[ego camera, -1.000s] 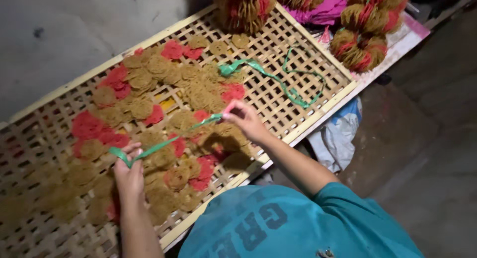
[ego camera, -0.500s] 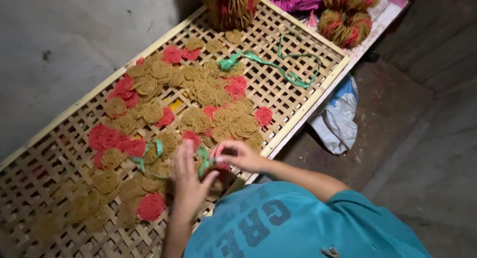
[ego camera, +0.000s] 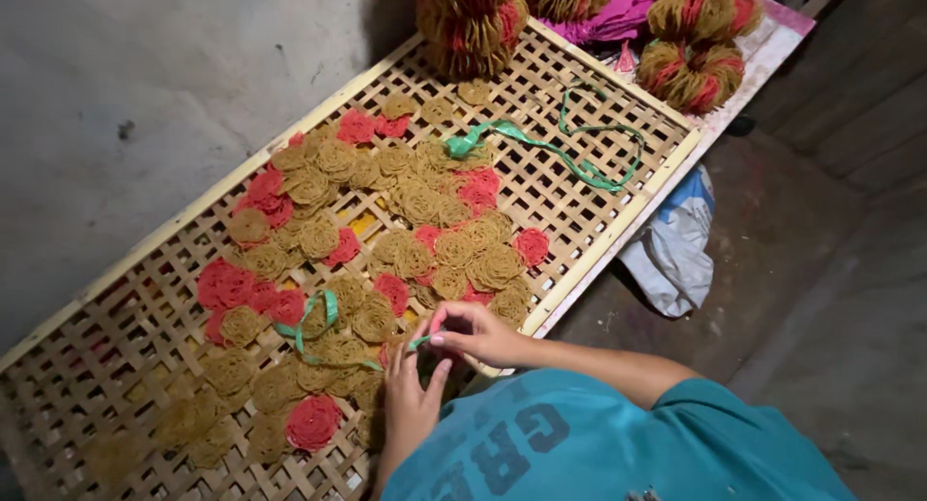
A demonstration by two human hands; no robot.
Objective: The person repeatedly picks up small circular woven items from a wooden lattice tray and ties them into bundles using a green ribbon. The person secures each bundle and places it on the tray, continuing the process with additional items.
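While the woven bamboo rack (ego camera: 599, 202) stretches slantwise along a grey wall (ego camera: 126, 86) above a dark floor (ego camera: 811, 269), yellow and red noodle rounds (ego camera: 415, 231) lie spread across its lattice. The right hand (ego camera: 478, 332) reaches in from the teal sleeve (ego camera: 715, 414), fingertips pinched on a green strip (ego camera: 314, 332). The left hand (ego camera: 410, 404) rises beneath it, fingers (ego camera: 398, 361) narrow against that strip's end, which loops over the rounds.

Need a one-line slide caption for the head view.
Both hands, left hand and right hand, pinch a green strip over round woven discs on a lattice tray.
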